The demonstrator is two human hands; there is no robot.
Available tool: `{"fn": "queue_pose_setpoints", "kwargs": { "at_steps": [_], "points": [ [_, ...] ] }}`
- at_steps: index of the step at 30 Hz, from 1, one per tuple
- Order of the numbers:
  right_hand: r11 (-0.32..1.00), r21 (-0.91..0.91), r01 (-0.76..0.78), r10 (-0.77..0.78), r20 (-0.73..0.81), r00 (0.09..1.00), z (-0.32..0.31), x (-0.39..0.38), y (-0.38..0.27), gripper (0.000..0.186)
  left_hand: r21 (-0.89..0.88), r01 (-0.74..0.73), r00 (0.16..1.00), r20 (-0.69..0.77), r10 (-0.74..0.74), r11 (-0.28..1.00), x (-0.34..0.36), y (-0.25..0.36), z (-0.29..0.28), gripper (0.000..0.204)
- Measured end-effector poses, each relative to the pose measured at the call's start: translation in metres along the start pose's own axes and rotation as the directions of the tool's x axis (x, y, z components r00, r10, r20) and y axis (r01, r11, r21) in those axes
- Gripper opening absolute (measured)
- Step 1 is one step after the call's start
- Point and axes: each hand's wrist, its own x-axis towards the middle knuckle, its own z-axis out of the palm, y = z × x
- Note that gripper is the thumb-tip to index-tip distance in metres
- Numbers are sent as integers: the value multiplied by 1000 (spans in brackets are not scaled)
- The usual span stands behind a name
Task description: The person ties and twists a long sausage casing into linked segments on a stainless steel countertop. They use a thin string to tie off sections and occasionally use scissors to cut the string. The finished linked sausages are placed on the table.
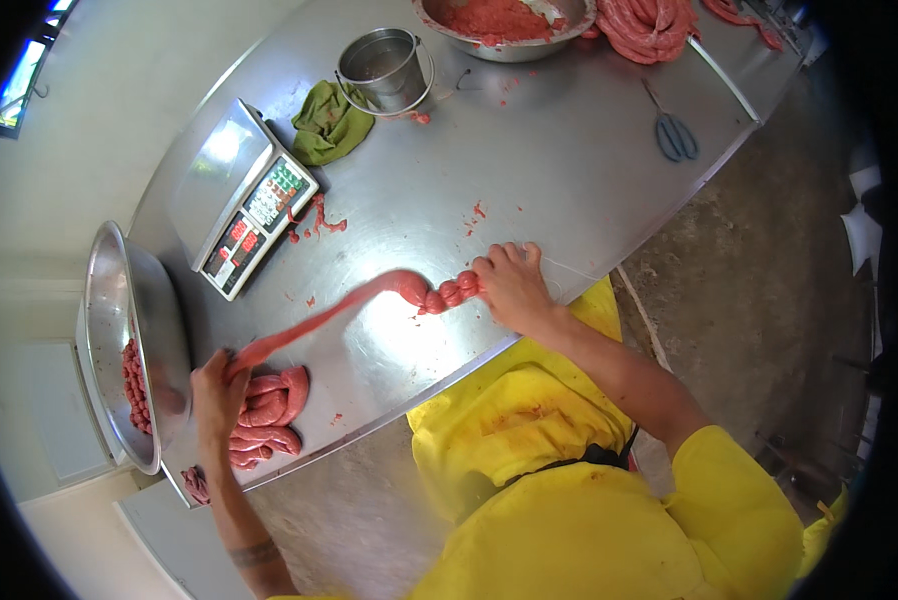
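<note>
A long raw sausage [394, 284] stretches over the steel table between my two hands. My left hand [214, 400] is closed around its thin, slack end, beside a coiled pile of raw sausage [279, 405]. Toward the right the sausage swells, then narrows into several short tied links [451, 292]. My right hand [514, 288] is closed on the last of these links near the table's front edge. A thin pale string [579, 272] trails from beside the right hand.
At the left a large steel bowl [174, 320] holds small links. A digital scale [257, 228], green cloth [331, 125] and steel bucket [384, 72] stand at the back. Scissors [675, 138] lie at right. Behind are a bowl of ground meat [504, 20] and coiled sausage [649, 28].
</note>
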Motion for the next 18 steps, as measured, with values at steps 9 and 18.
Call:
{"fn": "queue_pose_setpoints", "kwargs": {
  "at_steps": [9, 18],
  "points": [
    [999, 19, -29, 24, 202, 979, -53, 88, 102, 26, -31, -42, 941, -337, 29, 999, -24, 81, -39, 20],
    [914, 346, -211, 225, 0, 974, -134, 10, 318, 73, -261, -200, 975, -148, 166, 944, -14, 71, 184, 73]
  ]
}}
